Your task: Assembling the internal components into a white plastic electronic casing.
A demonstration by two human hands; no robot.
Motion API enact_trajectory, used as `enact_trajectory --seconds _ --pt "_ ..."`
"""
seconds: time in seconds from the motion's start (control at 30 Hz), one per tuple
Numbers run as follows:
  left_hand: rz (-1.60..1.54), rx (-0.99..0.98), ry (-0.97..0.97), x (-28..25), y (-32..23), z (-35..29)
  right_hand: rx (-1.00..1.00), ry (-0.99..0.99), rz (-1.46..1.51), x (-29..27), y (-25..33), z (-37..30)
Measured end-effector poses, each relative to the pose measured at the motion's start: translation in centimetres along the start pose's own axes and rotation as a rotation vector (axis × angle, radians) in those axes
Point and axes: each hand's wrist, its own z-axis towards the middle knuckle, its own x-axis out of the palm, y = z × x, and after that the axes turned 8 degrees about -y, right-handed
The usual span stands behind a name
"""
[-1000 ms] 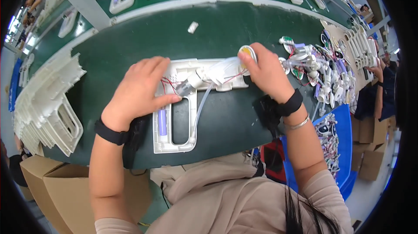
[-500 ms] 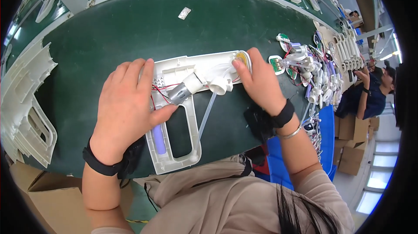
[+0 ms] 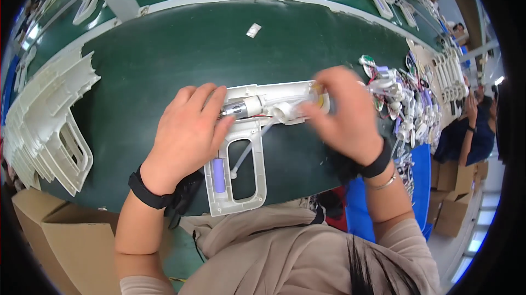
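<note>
A white plastic gun-shaped housing half (image 3: pixel 258 202) lies open side up in front of me, its handle toward me. My left hand (image 3: pixel 189 133) grips its left end, thumb beside a silver motor (image 3: pixel 234 109) with a white collar. A purple cylindrical battery (image 3: pixel 219 175) sits in the handle. At the housing's right end my right hand (image 3: pixel 350 119) bends over the round nozzle part; its fingers are smeared by motion. A white round fitting (image 3: pixel 282 112) lies near its thumb. From there a clear tube (image 3: pixel 246 153) slants across the handle opening.
Stacked white housing shells (image 3: pixel 49 125) stand at the left, above a cardboard box (image 3: pixel 82 240). A heap of wired pump assemblies (image 3: pixel 408 97) lies at the right, near a blue bin (image 3: pixel 421 177). A small white piece (image 3: pixel 253 30) lies farther back. Another person (image 3: pixel 466 130) is at far right.
The motor has gone from a tilt to lying nearly level along the housing's upper part. The tube's free end has swung left over the handle opening. My right hand has shifted and blurs.
</note>
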Motion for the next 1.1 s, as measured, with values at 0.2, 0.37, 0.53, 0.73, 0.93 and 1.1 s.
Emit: enact_trajectory --seconds 0.2,0.37,0.53,0.73,0.93,1.1 --pt "-0.039 -0.017 0.078 -0.3 0.8 0.1 -0.037 0.304 0.243 0.6 -0.7 -0.1" --pt "0.166 0.199 0.082 -3.5 -3.4 3.2 0.436 0.296 0.756 -0.4 -3.1 -1.1" --pt "0.021 0.299 0.158 3.0 -5.2 3.9 0.604 0.265 0.999 0.2 -4.0 -1.6" --pt "-0.123 0.282 0.120 4.7 -5.1 4.5 0.570 0.246 0.994 0.2 -4.3 -2.1" --pt "-0.173 0.231 0.161 5.4 -5.2 5.3 0.247 0.196 0.709 -0.3 -4.6 -1.4" --pt "-0.283 0.298 0.282 4.7 -3.4 6.1 0.180 0.261 0.610 -0.2 -3.8 -1.9"
